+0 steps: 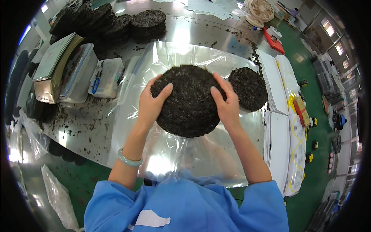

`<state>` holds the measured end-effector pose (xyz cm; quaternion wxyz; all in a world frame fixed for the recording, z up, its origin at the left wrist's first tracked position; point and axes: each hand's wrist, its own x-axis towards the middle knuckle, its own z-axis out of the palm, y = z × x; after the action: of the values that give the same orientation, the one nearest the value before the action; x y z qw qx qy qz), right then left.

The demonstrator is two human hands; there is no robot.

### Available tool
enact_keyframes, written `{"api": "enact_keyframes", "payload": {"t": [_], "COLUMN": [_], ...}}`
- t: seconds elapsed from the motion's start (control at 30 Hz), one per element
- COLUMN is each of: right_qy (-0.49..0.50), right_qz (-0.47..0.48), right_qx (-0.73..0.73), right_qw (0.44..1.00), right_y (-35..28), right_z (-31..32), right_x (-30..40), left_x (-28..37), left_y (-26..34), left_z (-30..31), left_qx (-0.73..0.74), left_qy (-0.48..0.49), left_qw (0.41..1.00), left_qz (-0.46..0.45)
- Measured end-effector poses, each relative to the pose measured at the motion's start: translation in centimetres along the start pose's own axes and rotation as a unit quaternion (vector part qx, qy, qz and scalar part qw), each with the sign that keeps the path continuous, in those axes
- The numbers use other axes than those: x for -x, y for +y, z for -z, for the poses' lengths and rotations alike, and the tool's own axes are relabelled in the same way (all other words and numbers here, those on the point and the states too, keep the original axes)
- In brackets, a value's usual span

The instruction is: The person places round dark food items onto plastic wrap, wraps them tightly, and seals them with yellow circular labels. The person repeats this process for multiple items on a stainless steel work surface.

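Note:
Between my two hands is a large round stack of dried dark seaweed sheets [189, 107], over clear plastic film [130, 119] spread on the metal table. My left hand [153, 101] grips its left edge, the thumb lying on the top face. On the opposite edge, my right hand [227, 100] holds it the same way. A smaller round seaweed stack [248, 90] lies just right of my right hand. Whether the held stack touches the film cannot be told.
More round seaweed stacks [148, 24] stand at the back left. Plastic bins [79, 75] and blue-handled snips [97, 81] are at left. White paper stacks [274, 84] and round-label sheets [296, 153] line the right edge. A red scale [273, 40] and a fan [261, 11] stand behind.

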<state>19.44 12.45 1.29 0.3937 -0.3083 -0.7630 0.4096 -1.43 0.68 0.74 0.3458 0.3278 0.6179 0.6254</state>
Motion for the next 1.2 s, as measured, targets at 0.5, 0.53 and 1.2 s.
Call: {"api": "enact_keyframes", "payload": {"t": [0.5, 0.53, 1.2], "right_qy": [-0.059, -0.052, 0.126], "right_qz": [0.198, 0.241, 0.036], "right_qx": [0.462, 0.453, 0.165], "right_qw": [0.863, 0.857, 0.978], "right_y": [3.0, 3.0, 0.1], "right_z": [-4.9, -4.1, 12.8], "right_x": [-1.0, -1.2, -0.7], "left_x": [-1.9, -2.1, 0.2], "left_y": [-3.9, -3.9, 2.8], "left_z": [-2.9, -2.8, -2.5], "left_qx": [-0.652, -0.656, -0.295], "left_qy": [0.059, 0.061, -0.119], "left_qw": [0.709, 0.705, 0.887], "left_qz": [-0.262, -0.263, -0.334]}}
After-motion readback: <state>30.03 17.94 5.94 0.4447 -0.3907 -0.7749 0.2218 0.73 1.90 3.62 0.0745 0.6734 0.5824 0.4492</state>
